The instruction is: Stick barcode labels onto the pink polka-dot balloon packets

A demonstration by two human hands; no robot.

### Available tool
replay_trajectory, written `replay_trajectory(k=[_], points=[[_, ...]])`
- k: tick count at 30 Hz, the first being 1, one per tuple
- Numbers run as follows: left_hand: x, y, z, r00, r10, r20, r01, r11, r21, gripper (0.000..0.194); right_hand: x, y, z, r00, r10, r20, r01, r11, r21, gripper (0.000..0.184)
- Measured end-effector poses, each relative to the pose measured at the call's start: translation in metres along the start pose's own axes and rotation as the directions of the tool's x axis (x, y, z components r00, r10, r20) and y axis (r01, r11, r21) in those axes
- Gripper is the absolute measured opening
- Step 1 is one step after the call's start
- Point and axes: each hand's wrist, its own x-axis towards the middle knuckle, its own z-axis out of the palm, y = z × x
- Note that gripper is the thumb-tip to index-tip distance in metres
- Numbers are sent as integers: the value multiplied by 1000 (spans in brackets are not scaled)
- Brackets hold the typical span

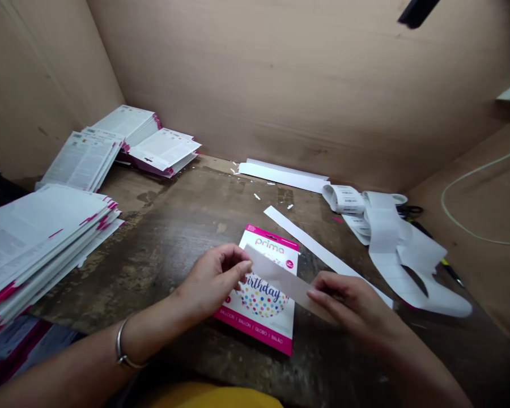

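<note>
A paper strip (276, 276) stretches between my two hands, above a pink-and-white balloon packet (261, 337) printed "prima" and "birthday". My left hand (215, 277) pinches the strip's left end between thumb and forefinger, over the packet's left side. Farther along it, my right hand (344, 297) grips the right part, just beyond the packet's right edge. The packet lies face up on the dark table, partly covered by the strip and my left hand. Behind my right hand, another long white strip (306, 238) lies slantwise on the table.
Several stacks of packets (42, 226) fill the left side, with more packets (165, 148) at the back left. Folded white strips (284, 174) lie along the back wall. On the right, a curling roll of barcode labels (385, 226) spreads near black-handled scissors (410, 211) and a pen (453, 273).
</note>
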Motion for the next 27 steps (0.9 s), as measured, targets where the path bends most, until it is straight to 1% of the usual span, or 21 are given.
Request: replay_trajectory(k=[1,2,3,4,5,6,8,9,10,12,14,16,18,20,21,22,23,24,25,26,27], points=[[-1,-3,0,998,46,-51,-43,997,61,27,1,-2,1,1000,-19,-5,19,1000,16,26],[-1,-5,-2,993,89,-77,-80,990,112,38,2,-4,2,999,-44,7,44,998,50,26],[-1,-7,-3,991,114,-72,-104,985,138,54,1,-6,2,997,-67,26,64,994,91,25],[0,-7,-5,994,107,-34,-102,987,128,68,0,-7,2,996,-80,38,75,989,130,26],[0,-7,-7,997,63,37,-66,994,83,77,-2,-8,1,996,-81,44,73,983,167,26],[2,-7,-9,993,3,119,-5,1000,14,76,-4,-7,0,996,-72,50,61,978,201,27],[4,-7,-12,961,-105,258,139,983,-119,54,-8,-3,-3,996,-26,84,5,969,247,28],[5,-7,-13,948,-134,288,189,966,-175,40,-10,0,-4,994,1,108,-28,968,249,27],[6,-8,-14,946,-141,293,212,951,-226,31,-11,3,-5,991,25,128,-55,970,237,27],[6,-8,-14,958,-121,262,201,930,-306,26,-12,7,-5,987,46,154,-74,981,180,27],[6,-9,-12,958,-116,261,204,919,-337,28,-10,8,-3,988,24,154,-41,993,112,27],[6,-8,-9,955,-136,264,215,929,-300,26,-7,8,-2,988,-12,155,1,997,71,28],[4,-7,-7,972,-137,192,179,958,-223,22,-4,10,-1,983,-28,182,20,999,44,29],[3,-7,-6,986,-132,102,147,977,-154,21,-1,13,-1,976,1,217,4,1000,-22,30],[3,-8,-5,987,-143,73,152,979,-138,20,-1,14,0,984,21,177,-7,997,-81,28],[2,-8,-5,985,-163,57,170,977,-131,19,0,13,2,996,26,79,-14,989,-148,25],[2,-8,-4,981,-187,53,192,973,-131,18,1,11,5,999,3,-51,-13,978,-210,24],[2,-8,-2,978,-202,51,207,968,-140,18,3,6,9,982,-47,-183,-2,967,-256,28],[3,-7,-1,978,-204,52,210,966,-152,17,4,0,15,953,-110,-284,26,959,-282,33],[3,-7,1,979,-195,55,201,966,-164,17,6,-7,22,929,-167,-330,70,956,-286,34],[3,-6,2,982,-180,63,188,968,-169,17,9,-15,29,923,-202,-328,113,956,-270,31]])
